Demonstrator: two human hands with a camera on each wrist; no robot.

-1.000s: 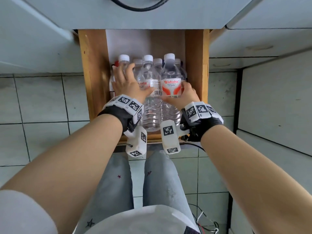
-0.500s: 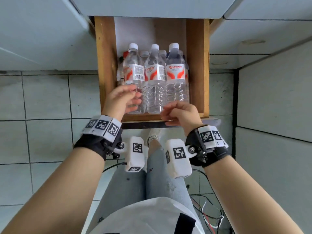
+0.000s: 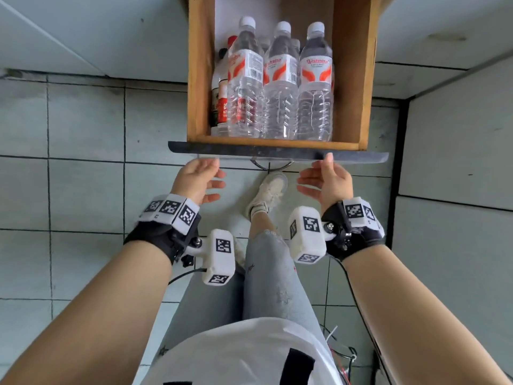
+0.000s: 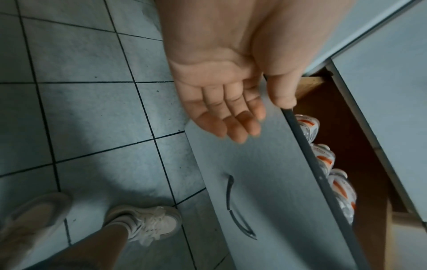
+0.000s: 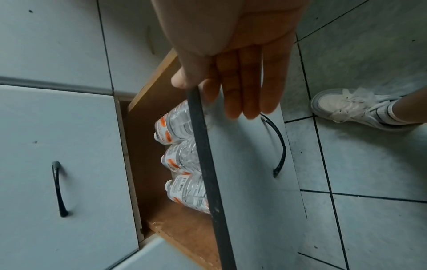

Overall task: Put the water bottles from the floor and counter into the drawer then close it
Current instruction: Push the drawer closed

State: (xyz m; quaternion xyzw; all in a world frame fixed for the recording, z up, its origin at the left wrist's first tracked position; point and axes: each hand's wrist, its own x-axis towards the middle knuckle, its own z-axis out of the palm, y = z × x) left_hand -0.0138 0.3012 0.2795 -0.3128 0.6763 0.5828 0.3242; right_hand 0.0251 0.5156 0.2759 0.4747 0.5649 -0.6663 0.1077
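Three water bottles [image 3: 280,81] upright in front row of open wooden drawer [image 3: 350,79], more caps behind, red-labelled bottle [image 3: 221,107] at left. Versus earlier: left hand [image 3: 197,179] and right hand [image 3: 326,179] out of drawer, fingers straight, together, against drawer front [image 4: 265,182], holding nothing.

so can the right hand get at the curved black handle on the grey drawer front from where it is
Probably yes: the right hand is open at the grey drawer front, and nothing lies between its fingers and the curved black handle.
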